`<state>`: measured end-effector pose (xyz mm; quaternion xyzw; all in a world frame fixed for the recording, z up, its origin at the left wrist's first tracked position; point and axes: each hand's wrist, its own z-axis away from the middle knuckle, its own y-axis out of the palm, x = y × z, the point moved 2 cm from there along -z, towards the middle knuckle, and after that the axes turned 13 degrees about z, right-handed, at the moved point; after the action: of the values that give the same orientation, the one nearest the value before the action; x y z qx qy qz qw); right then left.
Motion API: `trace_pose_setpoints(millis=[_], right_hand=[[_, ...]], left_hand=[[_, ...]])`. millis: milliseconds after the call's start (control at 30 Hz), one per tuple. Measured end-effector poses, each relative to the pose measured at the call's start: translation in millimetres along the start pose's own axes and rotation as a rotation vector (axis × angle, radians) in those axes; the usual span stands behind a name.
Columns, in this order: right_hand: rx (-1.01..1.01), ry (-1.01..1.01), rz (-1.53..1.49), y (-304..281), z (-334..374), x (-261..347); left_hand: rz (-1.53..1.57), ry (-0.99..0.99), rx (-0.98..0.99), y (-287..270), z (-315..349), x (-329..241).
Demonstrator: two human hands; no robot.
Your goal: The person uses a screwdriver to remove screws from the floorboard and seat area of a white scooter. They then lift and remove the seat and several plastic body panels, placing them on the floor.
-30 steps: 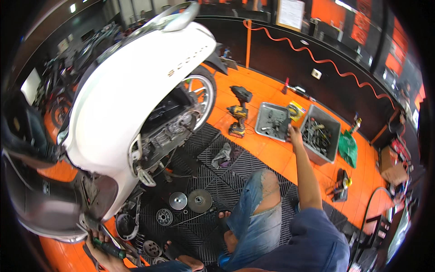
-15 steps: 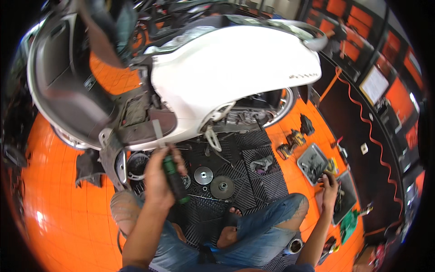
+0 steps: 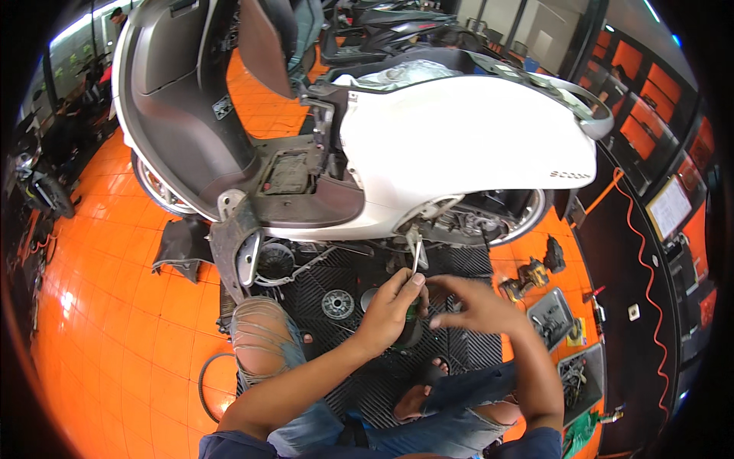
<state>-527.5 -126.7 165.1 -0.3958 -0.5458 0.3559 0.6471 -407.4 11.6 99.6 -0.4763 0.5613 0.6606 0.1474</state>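
I look down on a workshop with a glossy orange tiled floor (image 3: 115,306) and a black ribbed mat (image 3: 382,382) under me, where I sit with my knees in torn jeans.

My left hand (image 3: 391,306) is closed around a screwdriver (image 3: 414,264) with a dark, green-tinted handle; its thin metal shaft points up toward the underside of the white scooter (image 3: 459,145), and the tip sits just at the exposed engine parts beneath the body panel. My right hand (image 3: 478,304) is beside it, fingers spread and loosely curled, holding nothing that I can see, its fingertips close to the screwdriver handle; whether they touch it I cannot tell.

On the mat just left of my hands lies a round metal disc part (image 3: 337,304), and a second one partly hidden behind my left hand. The scooter stands over the mat with its dark seat (image 3: 176,99) lifted and the rear wheel (image 3: 505,218) showing under the white panel. A loose black panel (image 3: 180,245) lies on the floor to the left.

To the right, on the orange floor, rest a cordless drill (image 3: 524,279) and two grey trays of tools (image 3: 552,317). An orange coiled hose (image 3: 646,252) runs along the dark wall base.
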Motion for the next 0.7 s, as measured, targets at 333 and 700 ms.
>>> trace_pose_setpoints(millis=[333,700], right_hand=[[0.089,0.349,-0.894,88,-62,13],[-0.584,0.301,-0.167,82,-151,9]], left_hand=[[-0.29,-0.013,-0.209,-70,-53,-25],[-0.893,0.363,-0.32,-186,-187,-84]])
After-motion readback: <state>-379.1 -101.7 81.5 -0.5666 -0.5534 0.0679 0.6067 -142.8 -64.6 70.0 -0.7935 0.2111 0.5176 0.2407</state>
